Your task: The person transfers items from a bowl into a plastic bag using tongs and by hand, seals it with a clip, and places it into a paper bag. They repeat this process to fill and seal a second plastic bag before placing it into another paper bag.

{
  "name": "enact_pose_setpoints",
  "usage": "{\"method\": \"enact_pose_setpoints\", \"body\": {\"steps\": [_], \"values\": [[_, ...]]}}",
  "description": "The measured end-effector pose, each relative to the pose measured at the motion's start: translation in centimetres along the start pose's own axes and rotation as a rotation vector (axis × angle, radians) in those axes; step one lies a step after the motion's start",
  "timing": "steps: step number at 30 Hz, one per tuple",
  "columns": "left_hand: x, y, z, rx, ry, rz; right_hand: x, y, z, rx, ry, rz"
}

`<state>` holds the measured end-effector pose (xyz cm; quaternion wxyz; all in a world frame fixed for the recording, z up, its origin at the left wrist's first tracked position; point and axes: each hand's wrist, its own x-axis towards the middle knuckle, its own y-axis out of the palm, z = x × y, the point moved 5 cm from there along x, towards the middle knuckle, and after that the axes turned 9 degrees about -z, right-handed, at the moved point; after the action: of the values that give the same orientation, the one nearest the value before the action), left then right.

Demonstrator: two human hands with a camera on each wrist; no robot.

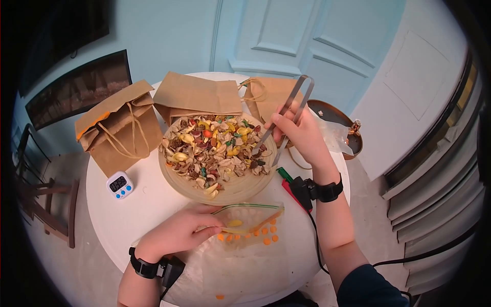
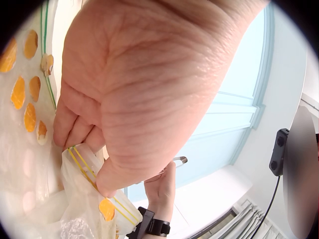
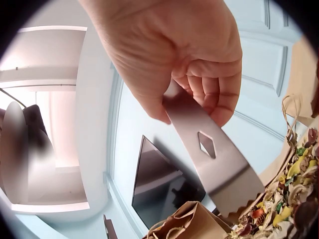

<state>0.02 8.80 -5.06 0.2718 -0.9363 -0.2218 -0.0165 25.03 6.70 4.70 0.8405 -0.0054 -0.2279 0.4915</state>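
Note:
My left hand [image 1: 179, 231] pinches the edge of a clear zip bag [image 1: 251, 212] printed with orange dots, holding its mouth apart. A yellow petal [image 1: 235, 223] shows inside the bag. My right hand [image 1: 302, 134] grips metal tongs [image 1: 293, 95] by their arms, below the bend. Their tips point down at the right side of a round bowl [image 1: 232, 196] heaped with potpourri [image 1: 220, 148]: dried petals, small cones, and yellow, red and green pieces. In the right wrist view, the serrated end of the tongs [image 3: 224, 174] overlaps the potpourri, with nothing visible held there.
Brown paper bags [image 1: 197, 94] stand behind the bowl. A white timer [image 1: 119, 185] sits at the left of the round white table [image 1: 107, 220]. Green and red objects [image 1: 285, 175] lie by my right wrist. At the back right is a brown round pan [image 1: 332, 113] with clear plastic.

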Motion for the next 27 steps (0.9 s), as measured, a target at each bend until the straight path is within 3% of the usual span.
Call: {"method": "enact_pose_setpoints", "body": {"steps": [4,7,9,13,17,19,22,23,27], "values": [[0.0,0.0,0.3,0.013,-0.022,0.017,0.1,0.3,-0.8,0.029,-0.042,-0.070],[0.0,0.0,0.1,0.003,-0.035,0.015,0.2,-0.6,-0.9,0.068,0.051,-0.163],[0.0,0.1,0.2,0.008,-0.030,0.015,0.5,-1.3,-1.6,0.318,0.101,-0.126],[0.0,0.1,0.5,0.005,-0.009,0.004,0.3,-0.6,-1.8,0.312,0.062,-0.128],[0.1,-0.2,-0.4,0.015,-0.064,0.010,-1.4,1.2,-0.2,0.441,0.082,-0.014],[0.2,-0.6,-0.4,0.040,0.034,-0.114,-2.2,1.8,0.8,0.487,0.099,0.006],[0.0,-1.7,-0.6,0.023,-0.047,-0.209,-3.0,2.7,2.1,0.568,0.091,0.077],[0.0,-1.9,-0.7,0.030,-0.052,-0.209,-3.4,3.0,2.3,0.521,0.086,0.099],[-0.2,-3.5,-0.7,0.017,0.002,-0.499,-4.7,4.7,2.8,0.393,0.036,0.158]]}}
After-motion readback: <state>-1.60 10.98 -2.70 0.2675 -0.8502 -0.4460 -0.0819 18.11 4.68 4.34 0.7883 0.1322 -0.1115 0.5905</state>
